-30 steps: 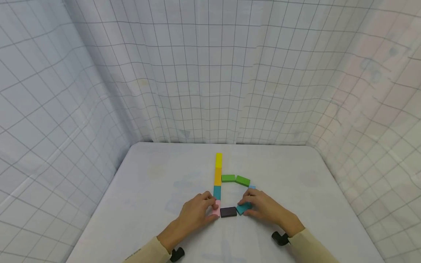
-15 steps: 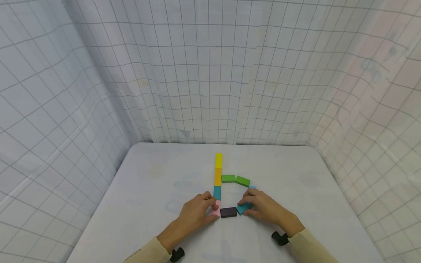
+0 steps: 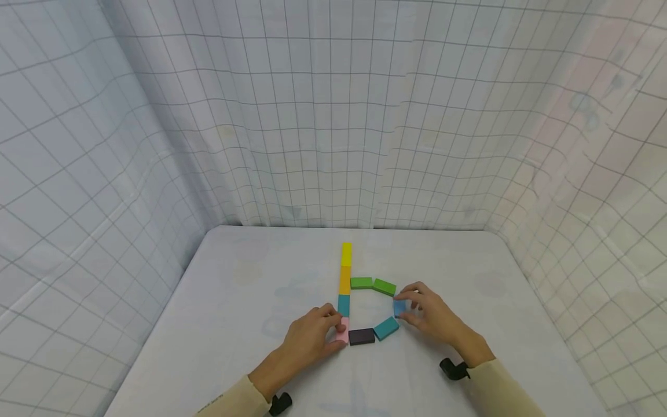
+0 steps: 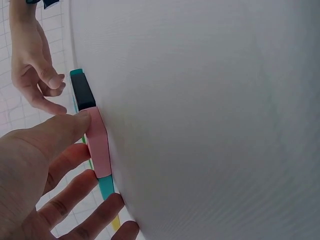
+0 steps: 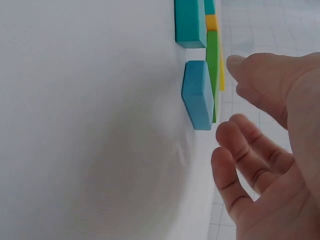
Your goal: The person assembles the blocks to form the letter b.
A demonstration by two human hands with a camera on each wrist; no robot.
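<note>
My left hand (image 3: 310,337) pinches a pink wooden block (image 4: 99,142) between thumb and fingertips, and the block lies on the white table. Against the pink block's near end sits a black block (image 3: 362,336). A teal block (image 3: 386,328) slants up from it to the right. My right hand (image 3: 432,317) is over the light blue block (image 3: 399,308) in the head view, thumb and fingers spread around it. In the right wrist view those fingers (image 5: 228,172) are parted and a gap shows between them and the light blue block.
Beyond the pink block, a teal (image 3: 344,305), an orange (image 3: 345,280) and a yellow block (image 3: 347,255) form a straight column. Two green blocks (image 3: 362,283) curve right from it. White gridded curtains (image 3: 333,145) enclose the table (image 3: 250,272) at the back and sides.
My right hand has let go of the slanted teal block and moved up and right to the light blue block. The left hand stays on the pink block.
</note>
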